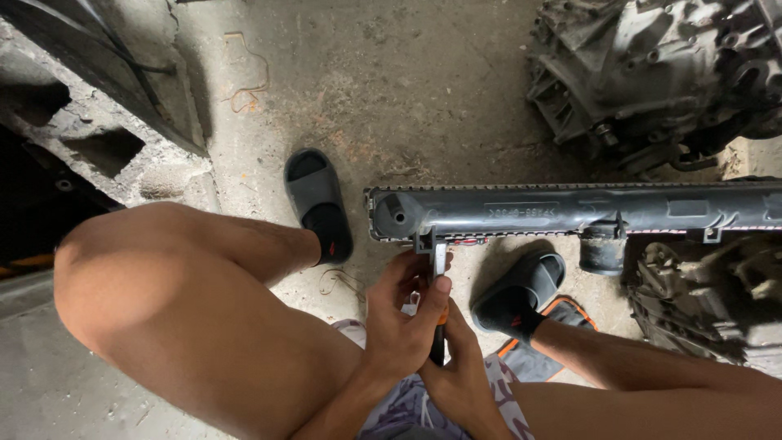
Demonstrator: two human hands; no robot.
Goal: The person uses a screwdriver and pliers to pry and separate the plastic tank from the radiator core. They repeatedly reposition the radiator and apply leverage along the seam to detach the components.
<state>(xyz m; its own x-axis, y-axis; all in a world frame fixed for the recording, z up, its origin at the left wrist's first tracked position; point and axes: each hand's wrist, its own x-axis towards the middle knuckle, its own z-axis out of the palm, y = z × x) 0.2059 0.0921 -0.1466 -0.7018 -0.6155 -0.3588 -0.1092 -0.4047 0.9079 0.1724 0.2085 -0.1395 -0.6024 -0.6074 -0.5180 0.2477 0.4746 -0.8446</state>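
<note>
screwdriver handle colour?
Orange and black screwdriver handle, gripped by both hands; head view.

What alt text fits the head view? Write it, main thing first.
Both hands, left hand and right hand, grip an orange-and-black tool set against a bracket on a long grey plastic radiator tank. The person squats in black slides on a dirty concrete floor.

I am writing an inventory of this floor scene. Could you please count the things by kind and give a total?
Long black plastic radiator tank: 1
Hand tool with black-and-orange handle, held by left hand and right hand: 1
Dark slide sandals: 2
Grimy grey metal engine or gearbox assemblies: 2
Total: 6
</note>
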